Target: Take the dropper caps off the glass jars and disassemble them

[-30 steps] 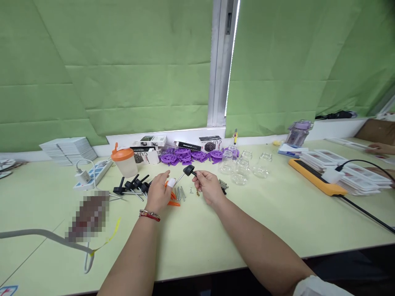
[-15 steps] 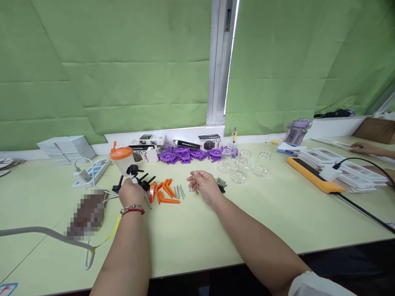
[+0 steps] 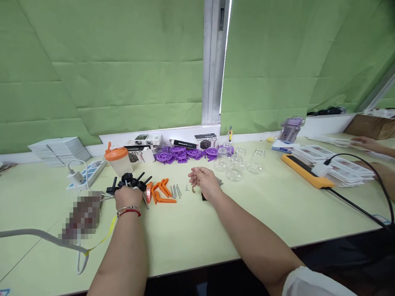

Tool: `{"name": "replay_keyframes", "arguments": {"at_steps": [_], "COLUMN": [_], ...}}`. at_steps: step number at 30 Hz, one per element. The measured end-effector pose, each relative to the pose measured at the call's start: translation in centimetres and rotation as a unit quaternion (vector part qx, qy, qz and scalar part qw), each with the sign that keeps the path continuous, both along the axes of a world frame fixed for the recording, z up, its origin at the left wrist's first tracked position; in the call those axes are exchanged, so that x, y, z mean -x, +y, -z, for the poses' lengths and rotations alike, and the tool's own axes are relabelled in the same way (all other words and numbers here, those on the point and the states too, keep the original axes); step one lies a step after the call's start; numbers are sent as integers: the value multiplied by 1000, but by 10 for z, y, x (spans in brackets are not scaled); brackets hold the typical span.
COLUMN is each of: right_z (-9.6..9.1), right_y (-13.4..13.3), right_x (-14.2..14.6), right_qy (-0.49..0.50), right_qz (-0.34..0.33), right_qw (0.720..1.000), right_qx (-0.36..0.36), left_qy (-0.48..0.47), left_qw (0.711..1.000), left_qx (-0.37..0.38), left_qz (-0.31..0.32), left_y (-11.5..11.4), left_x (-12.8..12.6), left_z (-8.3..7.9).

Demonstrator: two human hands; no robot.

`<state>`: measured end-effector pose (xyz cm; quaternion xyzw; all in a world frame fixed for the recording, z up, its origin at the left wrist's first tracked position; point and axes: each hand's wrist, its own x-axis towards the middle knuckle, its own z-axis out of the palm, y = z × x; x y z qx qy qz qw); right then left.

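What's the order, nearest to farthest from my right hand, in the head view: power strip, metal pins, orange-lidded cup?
1. Metal pins, just left of the right hand.
2. Orange-lidded cup, farther left, toward the wall.
3. Power strip, farthest left.

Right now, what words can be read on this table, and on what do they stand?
"CUP": on the black box by the window sill; the smaller print under it is blurred.
"CU": on the white box behind the cup; the rest cannot be read.
Long black box: white print, too small to read.
Leaflet stacks: print too blurred to read.
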<state>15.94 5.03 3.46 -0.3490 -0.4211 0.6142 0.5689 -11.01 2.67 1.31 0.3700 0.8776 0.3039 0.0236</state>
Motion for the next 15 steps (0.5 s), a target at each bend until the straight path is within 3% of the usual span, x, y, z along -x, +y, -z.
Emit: {"name": "replay_keyframes", "arguments": {"at_steps": [5, 10, 13, 15], "right_z": [4, 18, 26, 31], "right_y": [-3, -2, 2, 2], "right_x": [-16, -40, -59, -71], "right_qy": [-31, -177, -304, -403], "right_qz": [30, 54, 119, 166], "right_qw": [999, 981, 937, 883], "right_qx": [-12, -58, -121, -176], "left_qy": [37, 116, 158, 187], "left_qw": [999, 982, 962, 944], "left_qx": [-39, -145, -202, -232], "left_qz": [5, 40, 92, 141], "left_y": [-2, 1, 2, 3], "left_x": [-9, -16, -24, -31], "left_z": [-2, -5, -7, -8]}}
